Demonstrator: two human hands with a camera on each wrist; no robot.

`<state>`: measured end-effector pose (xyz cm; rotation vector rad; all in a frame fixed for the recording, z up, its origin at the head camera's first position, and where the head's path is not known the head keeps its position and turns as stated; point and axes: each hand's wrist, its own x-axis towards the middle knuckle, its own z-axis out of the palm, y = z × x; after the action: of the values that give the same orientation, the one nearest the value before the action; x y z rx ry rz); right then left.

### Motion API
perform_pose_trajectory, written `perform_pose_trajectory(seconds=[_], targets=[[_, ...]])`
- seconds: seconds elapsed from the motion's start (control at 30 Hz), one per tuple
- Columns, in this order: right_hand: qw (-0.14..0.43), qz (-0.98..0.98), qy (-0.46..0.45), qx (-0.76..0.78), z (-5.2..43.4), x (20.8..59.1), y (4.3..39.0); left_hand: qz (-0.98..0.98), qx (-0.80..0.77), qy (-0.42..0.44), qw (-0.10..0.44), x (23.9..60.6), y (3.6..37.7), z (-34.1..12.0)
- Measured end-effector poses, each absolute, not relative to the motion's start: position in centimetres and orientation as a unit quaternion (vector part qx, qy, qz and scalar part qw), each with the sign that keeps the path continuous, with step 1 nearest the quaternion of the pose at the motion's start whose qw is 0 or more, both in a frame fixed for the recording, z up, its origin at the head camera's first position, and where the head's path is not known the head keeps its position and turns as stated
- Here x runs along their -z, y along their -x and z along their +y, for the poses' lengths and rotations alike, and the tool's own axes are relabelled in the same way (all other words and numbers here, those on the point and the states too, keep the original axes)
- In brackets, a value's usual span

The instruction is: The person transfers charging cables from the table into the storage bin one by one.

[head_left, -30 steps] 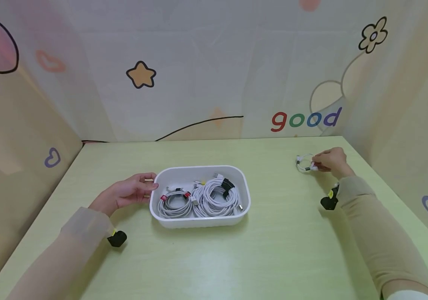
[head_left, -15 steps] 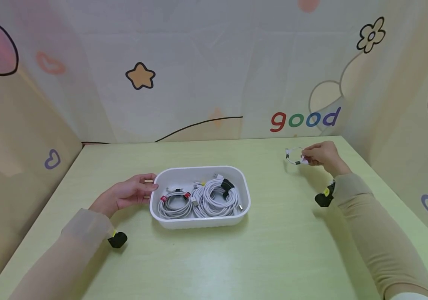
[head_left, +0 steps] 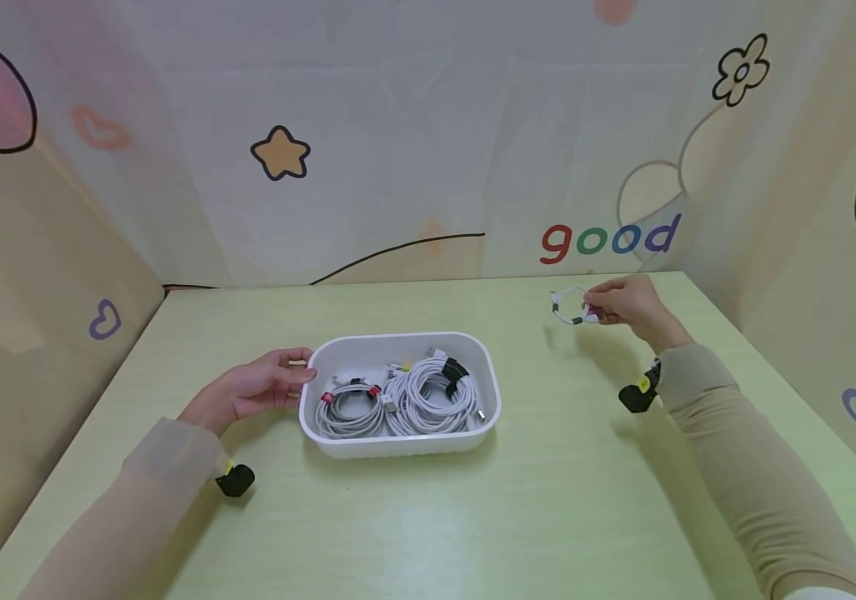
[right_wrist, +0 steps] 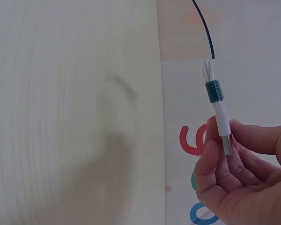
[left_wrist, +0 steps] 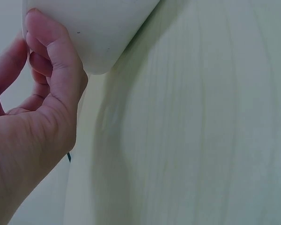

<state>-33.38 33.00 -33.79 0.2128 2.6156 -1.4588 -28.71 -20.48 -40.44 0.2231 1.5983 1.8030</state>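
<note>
A white plastic bin stands mid-table in the head view, holding coiled white cables. On its right lies a thick coil with a black strap; a smaller coil with red ties lies on the left. My left hand grips the bin's left end, thumb at the rim and fingers against the outside wall. To the bin's right and further back, my right hand pinches a small looped USB cable above the table. Dark ties bind its loop, and its metal plug shows in the right wrist view.
The pale green tabletop runs back to a printed cloth backdrop with similar cloth on both sides. A black wrist device sits below the left cuff, another below the right.
My right hand has lifted the small USB cable off the table and carried it left and slightly further back. The left hand and the bin have stayed in place.
</note>
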Motion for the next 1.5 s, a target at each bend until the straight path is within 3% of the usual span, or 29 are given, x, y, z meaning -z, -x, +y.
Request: perform_pose_trajectory(seconds=[1.5], targets=[[0.100,0.872,0.009,0.479,24.5,31.7,32.5,0.625,-0.694,-0.079,0.349,40.5,28.8,-20.4]])
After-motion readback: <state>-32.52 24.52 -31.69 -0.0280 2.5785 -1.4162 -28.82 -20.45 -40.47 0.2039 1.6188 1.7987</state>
